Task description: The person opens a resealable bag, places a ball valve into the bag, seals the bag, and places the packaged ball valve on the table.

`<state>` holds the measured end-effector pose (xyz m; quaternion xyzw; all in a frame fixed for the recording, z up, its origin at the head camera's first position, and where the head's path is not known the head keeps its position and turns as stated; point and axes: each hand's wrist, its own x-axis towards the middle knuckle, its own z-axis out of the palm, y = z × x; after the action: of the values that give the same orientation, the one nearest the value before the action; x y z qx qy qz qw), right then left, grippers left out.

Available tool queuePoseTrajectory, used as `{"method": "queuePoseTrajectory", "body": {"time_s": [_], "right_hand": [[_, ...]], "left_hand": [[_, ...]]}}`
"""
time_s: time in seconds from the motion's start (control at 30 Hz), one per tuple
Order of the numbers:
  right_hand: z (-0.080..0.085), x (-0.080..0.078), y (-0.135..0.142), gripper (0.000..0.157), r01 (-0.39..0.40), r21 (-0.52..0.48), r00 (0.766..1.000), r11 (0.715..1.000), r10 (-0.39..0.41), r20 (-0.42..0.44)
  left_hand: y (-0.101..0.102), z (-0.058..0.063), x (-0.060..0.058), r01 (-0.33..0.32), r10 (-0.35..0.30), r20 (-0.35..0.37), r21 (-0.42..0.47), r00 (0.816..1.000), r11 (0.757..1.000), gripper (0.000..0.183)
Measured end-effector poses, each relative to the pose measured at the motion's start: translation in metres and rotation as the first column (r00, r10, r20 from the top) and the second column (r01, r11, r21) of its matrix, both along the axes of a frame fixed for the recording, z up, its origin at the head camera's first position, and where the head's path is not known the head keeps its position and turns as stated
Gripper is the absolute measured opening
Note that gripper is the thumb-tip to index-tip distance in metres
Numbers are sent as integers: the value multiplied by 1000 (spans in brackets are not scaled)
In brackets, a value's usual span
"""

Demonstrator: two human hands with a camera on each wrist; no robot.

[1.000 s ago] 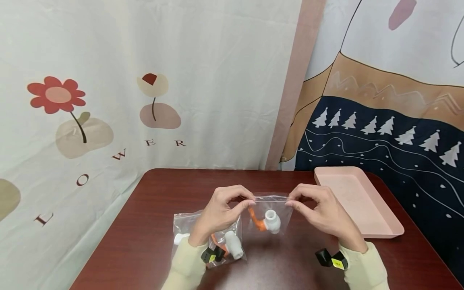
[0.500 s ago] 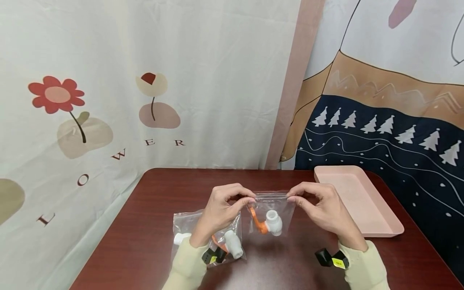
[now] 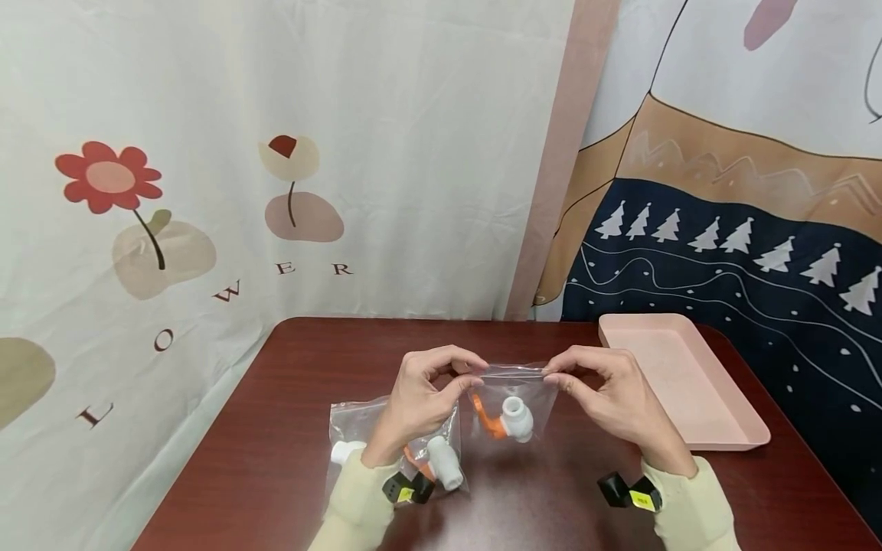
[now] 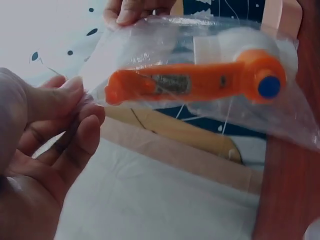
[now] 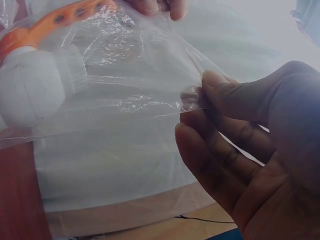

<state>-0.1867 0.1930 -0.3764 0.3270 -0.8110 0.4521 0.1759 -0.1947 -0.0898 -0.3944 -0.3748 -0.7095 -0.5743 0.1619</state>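
Between my two hands hangs a clear zip bag [image 3: 540,405], its top edge stretched level above the table. Inside it lies a white plastic ball valve [image 3: 517,421] with an orange lever handle [image 4: 200,82], which has a blue cap at its pivot. My left hand [image 3: 423,398] pinches the bag's top left corner between thumb and fingers. At the opposite top corner, my right hand [image 3: 609,390] pinches the film the same way. A second clear bag [image 3: 354,417] with white fittings and an orange handle lies on the table, partly hidden behind my left forearm.
A shallow pink tray [image 3: 747,436] stands at the right of the dark red table [image 3: 234,474]. Printed curtains [image 3: 427,153] hang behind the table's far edge.
Both hands keep their pinch on the bag's top corners. The bag with the valve swings and shifts very slightly; the second bag and the tray stay put.
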Motion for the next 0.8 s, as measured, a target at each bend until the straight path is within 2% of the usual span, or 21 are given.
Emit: {"method": "queuePoseTrajectory", "body": {"time_s": [0.1, 0.2, 0.3, 0.53, 0.63, 0.8], "right_hand": [[0, 0, 0, 25, 2, 6, 1000, 1000, -2, -15], [0, 0, 0, 25, 4, 17, 1000, 1000, -4, -22], [-2, 0, 1, 24, 7, 29, 1000, 1000, -7, 1], [-4, -1, -1, 20, 42, 45, 992, 998, -47, 120], [-5, -1, -7, 23, 19, 61, 991, 998, -26, 128], [-7, 4, -21, 25, -22, 69, 996, 997, 16, 87]], "left_hand": [[1, 1, 2, -68, 72, 61, -77, 996, 995, 18], [2, 2, 4, -143, 163, 119, -163, 979, 976, 9], [4, 2, 4, -176, 199, 133, -166, 971, 970, 3], [10, -1, 2, -131, 131, 44, 2, 990, 991, 9], [13, -2, 3, -107, 106, 40, 18, 994, 994, 8], [19, -3, 7, -69, 69, 38, -7, 997, 998, 5]]}}
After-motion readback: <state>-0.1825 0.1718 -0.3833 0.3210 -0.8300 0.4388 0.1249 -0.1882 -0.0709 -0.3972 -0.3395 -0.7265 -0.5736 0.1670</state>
